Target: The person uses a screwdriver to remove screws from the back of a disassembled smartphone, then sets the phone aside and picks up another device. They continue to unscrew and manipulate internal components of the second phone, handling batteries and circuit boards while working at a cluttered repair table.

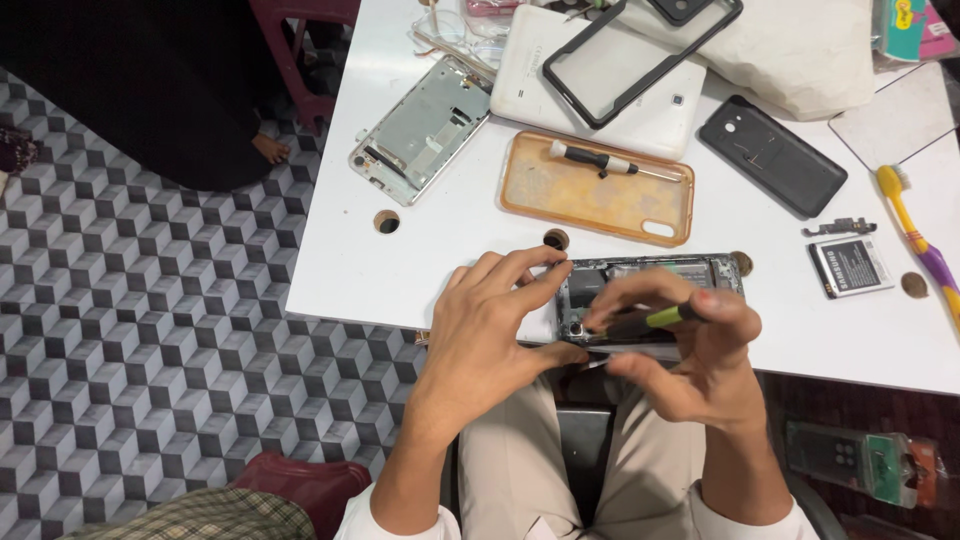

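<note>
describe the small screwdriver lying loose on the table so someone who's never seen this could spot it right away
Start at the white table and find the orange-tan phone case lying open side up near its middle, above the person's hands. The loose screwdriver lies inside that case along its upper edge. Its black and silver handle sets it apart from the green-handled tool held in the right hand.

phone repair bench: opened phones [422, 128], screwdriver [597, 159]
</note>
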